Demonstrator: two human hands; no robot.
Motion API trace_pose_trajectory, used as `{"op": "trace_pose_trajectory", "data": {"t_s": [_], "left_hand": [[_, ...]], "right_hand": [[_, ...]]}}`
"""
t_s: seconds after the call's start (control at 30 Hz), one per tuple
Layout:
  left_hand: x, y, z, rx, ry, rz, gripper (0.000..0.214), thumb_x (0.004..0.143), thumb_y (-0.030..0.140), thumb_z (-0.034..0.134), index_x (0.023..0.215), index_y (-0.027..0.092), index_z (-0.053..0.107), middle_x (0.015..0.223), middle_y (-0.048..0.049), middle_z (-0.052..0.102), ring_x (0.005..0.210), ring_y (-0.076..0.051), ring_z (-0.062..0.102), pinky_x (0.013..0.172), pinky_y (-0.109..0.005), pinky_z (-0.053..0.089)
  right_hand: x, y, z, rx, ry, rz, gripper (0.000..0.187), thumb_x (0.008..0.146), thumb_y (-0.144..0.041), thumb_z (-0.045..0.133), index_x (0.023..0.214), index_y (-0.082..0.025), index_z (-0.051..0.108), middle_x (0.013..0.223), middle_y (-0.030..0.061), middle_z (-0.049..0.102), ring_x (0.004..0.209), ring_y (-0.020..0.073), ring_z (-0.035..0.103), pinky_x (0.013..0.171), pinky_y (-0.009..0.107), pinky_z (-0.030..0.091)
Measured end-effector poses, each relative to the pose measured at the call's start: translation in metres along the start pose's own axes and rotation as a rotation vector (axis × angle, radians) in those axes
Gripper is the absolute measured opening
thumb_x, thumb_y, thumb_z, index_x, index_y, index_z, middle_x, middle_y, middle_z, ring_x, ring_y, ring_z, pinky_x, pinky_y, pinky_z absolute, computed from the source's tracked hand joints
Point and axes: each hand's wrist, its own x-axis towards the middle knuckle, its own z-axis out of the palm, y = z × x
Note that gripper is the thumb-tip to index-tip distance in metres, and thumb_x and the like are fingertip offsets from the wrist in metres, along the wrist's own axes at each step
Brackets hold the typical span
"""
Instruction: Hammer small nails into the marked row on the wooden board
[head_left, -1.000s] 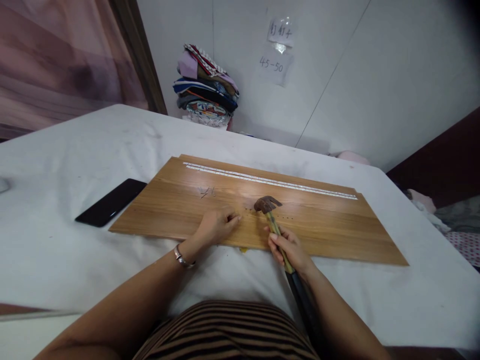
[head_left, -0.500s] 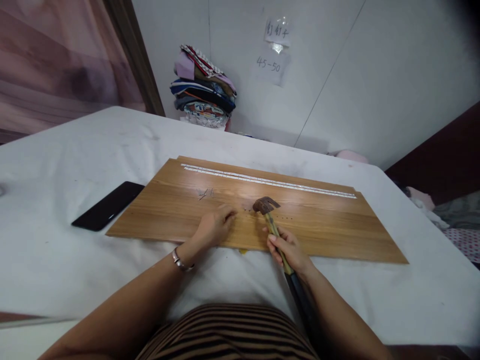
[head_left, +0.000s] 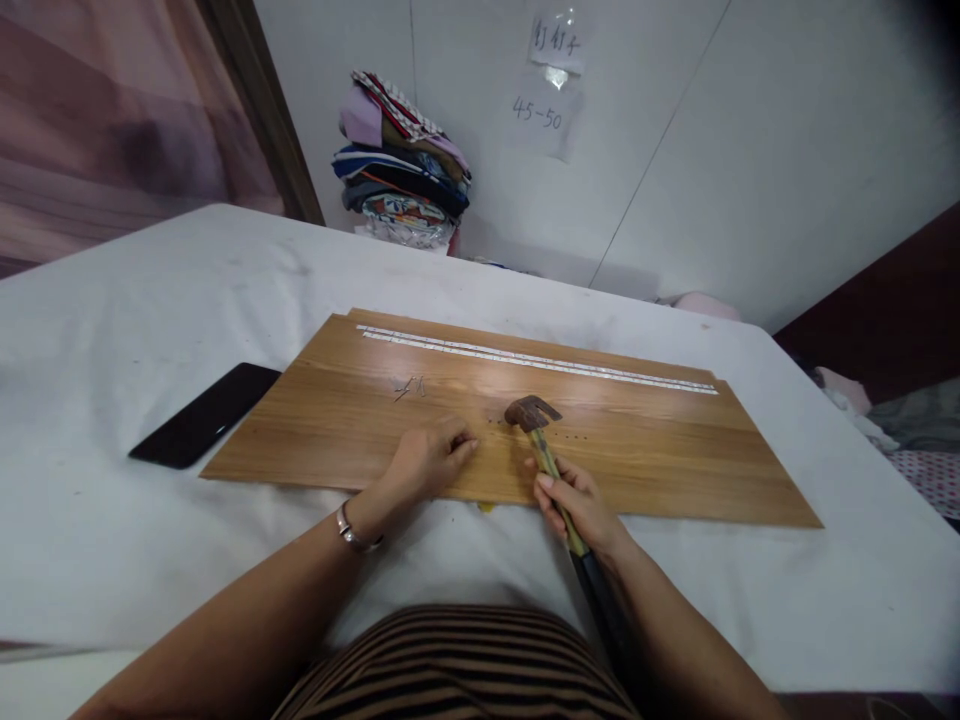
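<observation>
My right hand (head_left: pixel 574 500) is wrapped round the handle of a claw hammer (head_left: pixel 553 465). Its rusty brown head is over the middle of a wooden board (head_left: pixel 660 470). My left hand (head_left: pixel 431 455) rests low on the board, left of the hammer head, with fingers curled and pressed together. Whatever those fingers may hold is hidden. A row of small dark dots (head_left: pixel 576 437) runs along the board on both sides of the hammer head. Several loose nails (head_left: pixel 409 388) lie beyond my left hand.
Two pale measuring strips (head_left: pixel 540 364) lie along the board's far side. A black phone-like slab (head_left: pixel 206 415) lies left of the board on the white-covered table (head_left: pixel 97 540). Folded clothes (head_left: pixel 405 165) are stacked against the wall, where handwritten papers (head_left: pixel 544 115) hang.
My left hand has shifted slightly down and its fingers look more curled in. The hammer and my right hand are almost where they were. The view has moved a little.
</observation>
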Motion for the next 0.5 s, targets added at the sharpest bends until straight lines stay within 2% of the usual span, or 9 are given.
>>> {"op": "trace_pose_trajectory", "data": {"t_s": [0.23, 0.5], "left_hand": [[0.0005, -0.0045, 0.0037, 0.017, -0.01, 0.01, 0.019, 0.088, 0.031, 0.051, 0.078, 0.019, 0.062, 0.078, -0.0008, 0.066, 0.071, -0.014, 0.058, 0.063, -0.024, 0.039], [0.0003, 0.0029, -0.0023, 0.053, -0.017, -0.017, 0.016, 0.087, 0.03, 0.053, 0.078, 0.019, 0.063, 0.075, -0.0008, 0.066, 0.068, -0.014, 0.058, 0.062, -0.023, 0.038]], "right_hand": [[0.0007, 0.0007, 0.0003, 0.012, -0.005, 0.028, 0.041, 0.078, -0.046, 0.067, 0.104, -0.015, 0.057, 0.057, -0.0083, 0.052, 0.03, 0.0023, 0.035, 0.029, 0.015, 0.028], [0.0013, -0.0027, 0.0011, 0.012, 0.009, 0.012, 0.042, 0.077, -0.045, 0.067, 0.104, -0.015, 0.057, 0.055, -0.0086, 0.051, 0.03, 0.0029, 0.035, 0.029, 0.015, 0.029]]}}
